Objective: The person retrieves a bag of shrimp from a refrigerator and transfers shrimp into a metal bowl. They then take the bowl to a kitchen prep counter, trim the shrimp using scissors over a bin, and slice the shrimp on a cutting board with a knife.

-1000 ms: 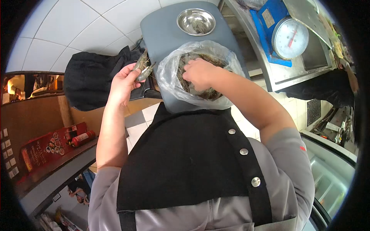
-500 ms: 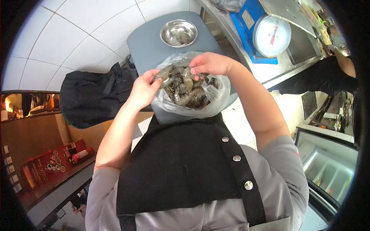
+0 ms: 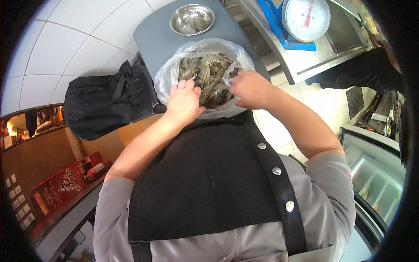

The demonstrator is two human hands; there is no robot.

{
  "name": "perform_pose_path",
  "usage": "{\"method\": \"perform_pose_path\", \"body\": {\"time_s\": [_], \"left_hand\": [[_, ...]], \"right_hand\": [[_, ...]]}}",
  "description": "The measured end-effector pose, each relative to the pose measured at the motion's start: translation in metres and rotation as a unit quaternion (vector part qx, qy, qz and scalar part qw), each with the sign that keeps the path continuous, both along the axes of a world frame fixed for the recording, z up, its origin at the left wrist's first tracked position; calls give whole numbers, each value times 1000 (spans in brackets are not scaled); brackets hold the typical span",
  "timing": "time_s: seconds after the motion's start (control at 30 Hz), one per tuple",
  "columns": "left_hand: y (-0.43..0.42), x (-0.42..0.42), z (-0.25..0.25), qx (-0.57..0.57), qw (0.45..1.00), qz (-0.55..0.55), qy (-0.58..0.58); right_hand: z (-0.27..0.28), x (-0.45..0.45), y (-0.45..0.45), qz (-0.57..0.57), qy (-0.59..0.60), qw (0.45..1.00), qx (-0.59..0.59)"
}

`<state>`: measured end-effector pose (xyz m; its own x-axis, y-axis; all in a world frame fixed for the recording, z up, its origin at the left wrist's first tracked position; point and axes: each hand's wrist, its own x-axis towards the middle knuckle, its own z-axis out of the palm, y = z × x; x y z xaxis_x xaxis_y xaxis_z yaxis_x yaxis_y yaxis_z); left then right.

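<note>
A clear plastic bag (image 3: 168, 59) full of raw shrimp (image 3: 211, 70) lies wide-mouthed on a grey seat-like surface (image 3: 152, 30). My left hand (image 3: 185, 101) rests over the bag's near left rim, its fingertips at the shrimp and its thumb apart; no shrimp shows in it. At the bag's right side, my right hand (image 3: 253, 90) has its fingers closed on the plastic rim; its fingertips are partly hidden. Beyond the bag stands a steel bowl (image 3: 192, 19) with a few shrimp in it.
On the steel counter (image 3: 301, 61) at right stands a blue dial scale (image 3: 306, 19). Black cloth (image 3: 102, 100) hangs at the left. A person's dark clothing (image 3: 353, 72) shows at far right, above a glass-topped freezer (image 3: 371, 170).
Both hands have moved from above the shrimp to the bag's near left and right edges. The shrimp that was in my left hand is no longer there. The view has shifted.
</note>
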<state>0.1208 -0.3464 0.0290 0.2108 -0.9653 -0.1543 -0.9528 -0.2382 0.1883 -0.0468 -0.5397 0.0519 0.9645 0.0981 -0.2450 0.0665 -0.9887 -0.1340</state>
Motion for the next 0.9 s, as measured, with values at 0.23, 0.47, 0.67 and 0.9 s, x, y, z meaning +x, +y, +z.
{"method": "perform_pose_path", "body": {"time_s": [0.23,0.47,0.67,0.9], "left_hand": [[14,9,-7,-49,997,-17,54],[15,54,47,22,830,151,537],[3,66,83,20,792,152,591],[0,81,112,20,814,173,555]], "right_hand": [[0,-20,-7,-81,83,993,25],[11,18,1,-249,-88,836,481],[1,56,-1,-188,22,663,724],[24,53,-24,-201,46,706,678]]}}
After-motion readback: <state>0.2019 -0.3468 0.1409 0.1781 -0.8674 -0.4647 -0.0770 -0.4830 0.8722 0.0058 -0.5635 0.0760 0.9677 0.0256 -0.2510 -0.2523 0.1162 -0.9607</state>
